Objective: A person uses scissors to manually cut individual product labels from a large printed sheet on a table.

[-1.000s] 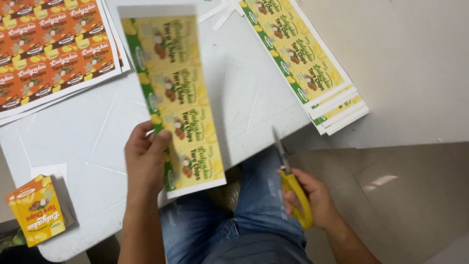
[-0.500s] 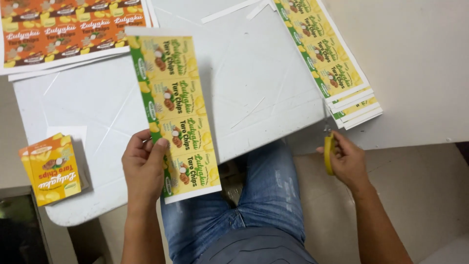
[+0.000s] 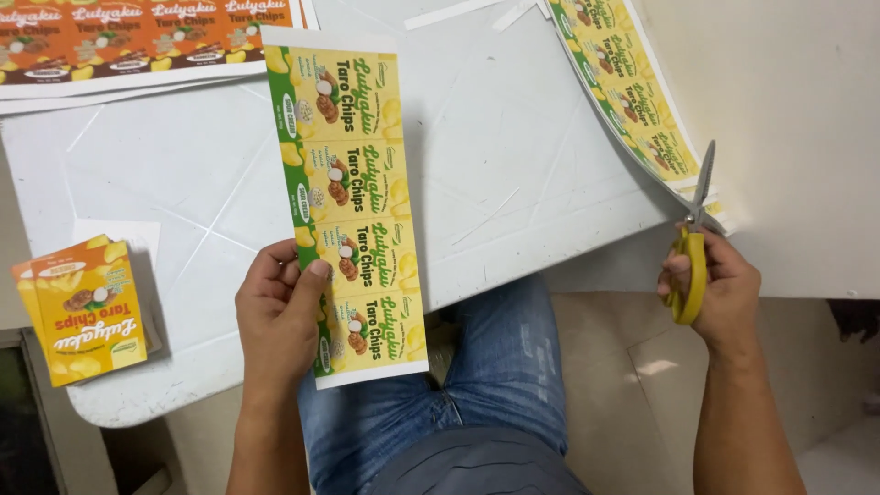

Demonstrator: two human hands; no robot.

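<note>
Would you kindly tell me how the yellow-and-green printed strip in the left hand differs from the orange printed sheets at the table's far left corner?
The yellow-and-green printed strip is a single narrow column of labels, pinched by the left hand and overhanging the table's near edge. The orange printed sheets are wider, stacked several deep, lie flat and are untouched by either hand. Both carry repeated snack-label prints with white margins.

Label strip (image 3: 353,211) in left hand (image 3: 275,316), over table (image 3: 513,156). Cut label stack (image 3: 87,312) left of that hand, on table. Printed sheets (image 3: 137,37) beyond it. Scissors (image 3: 694,252) in right hand (image 3: 720,293); sheet pile (image 3: 632,82) just beyond.
</note>
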